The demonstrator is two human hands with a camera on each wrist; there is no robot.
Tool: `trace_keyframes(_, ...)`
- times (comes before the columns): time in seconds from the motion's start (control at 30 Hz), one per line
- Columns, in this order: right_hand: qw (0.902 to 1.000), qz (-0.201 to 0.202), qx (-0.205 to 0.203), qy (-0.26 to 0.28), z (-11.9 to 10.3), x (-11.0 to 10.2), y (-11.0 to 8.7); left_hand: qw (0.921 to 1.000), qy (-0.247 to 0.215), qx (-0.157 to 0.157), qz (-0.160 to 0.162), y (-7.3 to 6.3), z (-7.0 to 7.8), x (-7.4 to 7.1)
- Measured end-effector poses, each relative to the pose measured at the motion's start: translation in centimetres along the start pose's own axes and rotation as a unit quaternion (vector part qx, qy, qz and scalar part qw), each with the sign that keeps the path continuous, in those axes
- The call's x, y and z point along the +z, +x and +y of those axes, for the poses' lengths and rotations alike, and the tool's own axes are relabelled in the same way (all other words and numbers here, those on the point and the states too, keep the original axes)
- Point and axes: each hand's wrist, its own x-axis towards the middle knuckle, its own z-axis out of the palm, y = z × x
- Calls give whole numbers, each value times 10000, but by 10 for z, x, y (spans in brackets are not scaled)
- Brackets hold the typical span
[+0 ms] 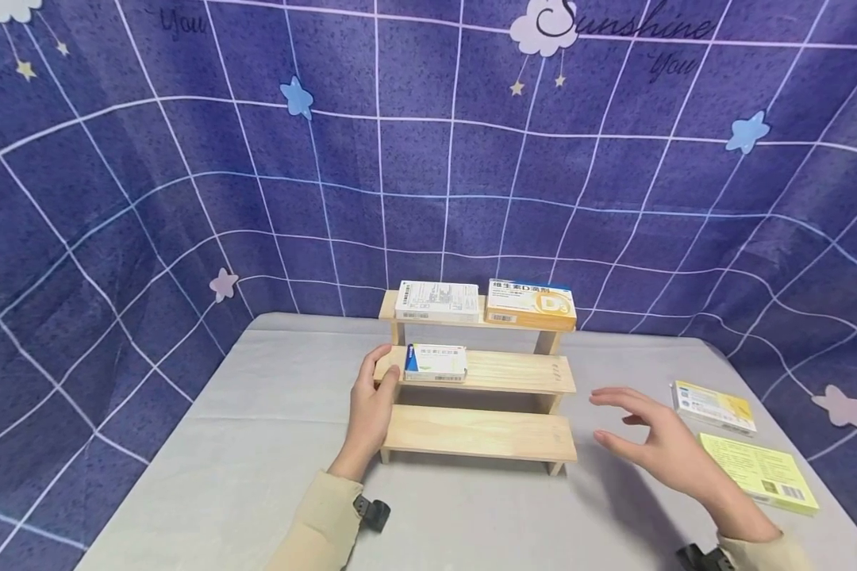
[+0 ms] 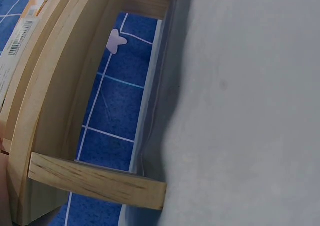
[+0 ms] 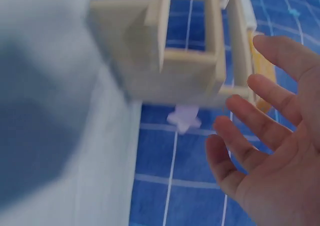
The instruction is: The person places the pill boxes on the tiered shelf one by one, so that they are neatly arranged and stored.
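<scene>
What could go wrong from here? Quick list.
1. The left hand grips the left end of the middle shelf; a tug could shift the whole wooden rack and perhaps slide boxes.
2. Its thumb is right beside the white-and-blue box, so a regrip might nudge it.
3. The orange-and-white box sits at the top shelf's right end; the right hand could knock it if it swings in high.

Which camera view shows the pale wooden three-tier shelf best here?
The head view: the pale wooden three-tier shelf shows all three tiers there, with the left hand at one end. The left wrist view shows a close, cropped part; the right wrist view catches one end, blurred and cut off at the top.
</scene>
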Motion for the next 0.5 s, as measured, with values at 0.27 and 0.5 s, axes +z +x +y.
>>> trace_keyframes(0.27,9989,214,311,-279,27,-24,-30,9998,31,185,16,2,-10,0)
trace_keyframes(0.5,9958,283,713,-497,51,-43,-56,9998,54,175,57,1,-9,0)
